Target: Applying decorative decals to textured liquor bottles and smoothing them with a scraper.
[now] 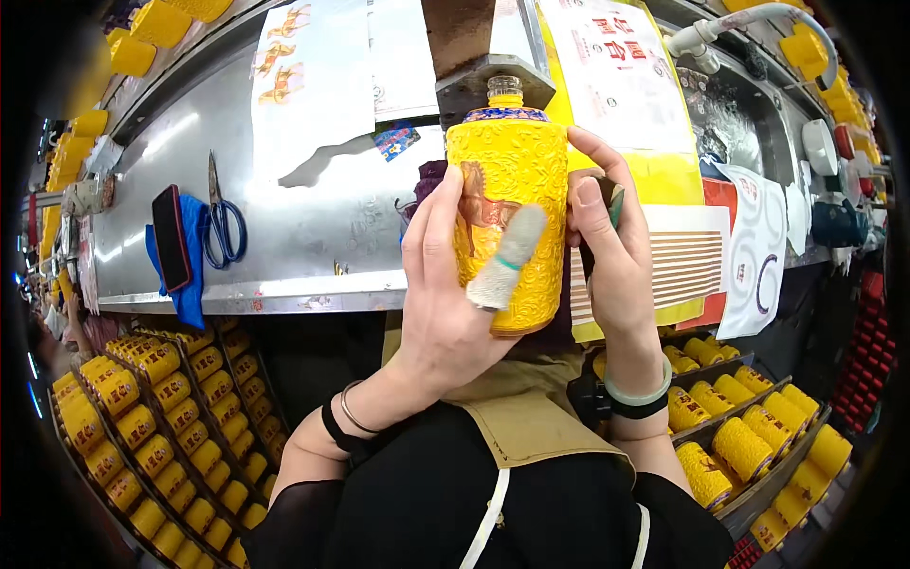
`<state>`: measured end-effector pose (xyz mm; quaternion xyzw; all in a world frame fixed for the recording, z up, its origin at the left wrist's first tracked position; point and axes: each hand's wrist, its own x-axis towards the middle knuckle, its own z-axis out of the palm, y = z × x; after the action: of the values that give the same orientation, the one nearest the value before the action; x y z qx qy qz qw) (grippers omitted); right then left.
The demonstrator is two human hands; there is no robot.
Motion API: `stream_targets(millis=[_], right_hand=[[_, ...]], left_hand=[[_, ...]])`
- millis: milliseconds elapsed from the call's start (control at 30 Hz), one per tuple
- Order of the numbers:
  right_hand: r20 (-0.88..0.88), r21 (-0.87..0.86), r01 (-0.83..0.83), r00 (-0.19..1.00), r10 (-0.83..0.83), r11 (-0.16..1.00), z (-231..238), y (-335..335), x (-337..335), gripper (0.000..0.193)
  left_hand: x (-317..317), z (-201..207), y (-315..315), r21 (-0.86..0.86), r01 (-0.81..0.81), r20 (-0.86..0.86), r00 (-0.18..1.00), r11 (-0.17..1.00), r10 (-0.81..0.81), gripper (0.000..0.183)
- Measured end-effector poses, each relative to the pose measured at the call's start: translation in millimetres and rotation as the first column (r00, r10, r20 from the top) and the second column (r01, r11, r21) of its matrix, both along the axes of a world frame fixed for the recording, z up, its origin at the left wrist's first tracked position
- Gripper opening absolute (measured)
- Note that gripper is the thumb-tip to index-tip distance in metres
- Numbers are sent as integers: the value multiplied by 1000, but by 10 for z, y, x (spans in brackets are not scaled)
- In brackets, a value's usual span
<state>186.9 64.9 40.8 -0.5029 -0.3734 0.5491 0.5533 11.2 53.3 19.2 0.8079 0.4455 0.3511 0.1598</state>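
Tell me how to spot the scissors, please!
Start at the metal table and look at its left part. Find the blue cloth with the red-edged phone on it; the scissors lie along the cloth's right side. Unlike the flat phone and crumpled cloth, they have two blue loops and a pointed end.

Brightly lit metal workbench [313, 251], sink [735, 109] at right, curved pale tap [700, 38], dark racks [777, 463] below
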Motion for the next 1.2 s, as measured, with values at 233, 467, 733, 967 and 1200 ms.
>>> stream_targets(millis=[233, 467, 733, 967, 1200], right_hand=[[139, -24, -4, 990, 7, 1000, 71, 45, 50, 48], [223, 15, -38, 974, 34, 999, 80, 131, -29, 62], [324, 7, -57, 945, 51, 998, 125, 126, -66, 71], [318, -13, -30, 948, 33, 999, 105, 121, -84, 70], [261, -2, -35, 965, 34, 999, 71, 120, -85, 69]], left_hand=[[-138, -180, -9, -189, 95, 325, 945, 977, -29, 103], [-179, -162, 17, -44, 90, 184, 980, 995, -80, 99], [-178, -174, 14, -24, 83, 186, 980, 996, -77, 97], [-170, -188, 17, -13, 78, 183, 980, 997, -74, 96], [-170, -175, 15, -13, 80, 170, 982, 997, -76, 95]])
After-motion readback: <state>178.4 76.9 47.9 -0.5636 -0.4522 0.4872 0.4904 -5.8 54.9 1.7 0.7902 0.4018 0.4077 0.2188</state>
